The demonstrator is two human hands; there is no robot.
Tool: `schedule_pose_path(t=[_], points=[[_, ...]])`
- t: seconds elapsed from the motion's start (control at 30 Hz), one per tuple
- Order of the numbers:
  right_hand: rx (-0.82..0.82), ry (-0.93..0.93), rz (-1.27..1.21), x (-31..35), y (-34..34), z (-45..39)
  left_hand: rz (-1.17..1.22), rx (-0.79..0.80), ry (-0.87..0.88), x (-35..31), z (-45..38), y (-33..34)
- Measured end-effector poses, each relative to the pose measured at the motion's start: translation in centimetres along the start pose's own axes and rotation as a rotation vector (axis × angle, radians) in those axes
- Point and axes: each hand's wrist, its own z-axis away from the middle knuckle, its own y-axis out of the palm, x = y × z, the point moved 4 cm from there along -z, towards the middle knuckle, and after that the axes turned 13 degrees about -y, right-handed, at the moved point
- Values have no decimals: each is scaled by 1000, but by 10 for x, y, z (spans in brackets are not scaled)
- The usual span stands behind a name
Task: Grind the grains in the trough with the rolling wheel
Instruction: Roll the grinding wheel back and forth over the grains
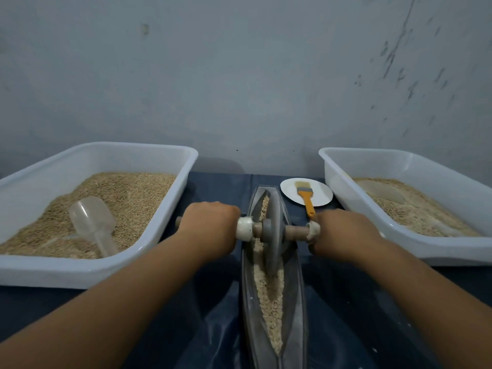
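The rolling wheel point(272, 233) is standing upright on its edge in the narrow boat-shaped trough point(274, 275), which is running away from the person down the middle of the counter point(346, 302). The grains point(269, 291) are lying along the trough's bottom, both before and behind the wheel; the wheel's lower rim is sinking into them and is hard to make out there. The trough's near end is being cut off by the bottom of the frame.

A wooden axle point(295, 231) is passing through the wheel's hub. The left hand point(210, 227) is curling around the axle's left side, its grip wrapping the wood, with a white wrapped collar just beside its knuckles and the axle's tip poking out beyond it. The right hand point(343, 235) is gripping the right side likewise; its fingers are tucking underneath and are mostly hidden.

To the left, a white tub point(170, 209) is holding tan grain with a clear plastic scoop point(93, 222) lying half buried in it. To the right, a second white tub point(359, 209) is holding paler grain, its far side being cut off by the frame. Between it and the trough, a white plate point(290, 193) is carrying an orange-handled brush point(306, 195), whose handle end is disappearing behind the right hand.
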Motion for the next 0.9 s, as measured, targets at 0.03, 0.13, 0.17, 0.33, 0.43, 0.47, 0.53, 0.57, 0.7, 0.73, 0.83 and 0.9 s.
schedule_pose_path(t=[0.03,0.13,0.17,0.33,0.43,0.47,0.53,0.57,0.7,0.73,0.83,0.9], points=[[-5,-18,7,1,4,13,1,-55,18,1,14,1],[-51,-39,59,6,13,42,21,-279,146,1,47,2],[-71,-36,74,7,12,43,32,-320,149,3,47,0],[-75,31,68,12,-4,11,39,-158,-23,1,13,7],[-28,-12,39,11,-10,3,53,-66,-30,-1,8,6],[7,-38,19,11,-11,8,52,-49,-32,1,14,4],[89,-82,-10,13,-6,20,41,-47,-32,8,33,6],[111,-101,-4,13,-2,27,27,-74,-24,10,44,9],[-3,-76,39,15,3,28,40,-156,-55,9,51,9],[-19,-50,50,17,-1,24,43,-130,-68,7,45,6],[-52,11,48,20,-4,14,13,-77,-69,-4,26,-5],[-49,29,12,18,0,18,3,-93,-52,-8,24,-9]])
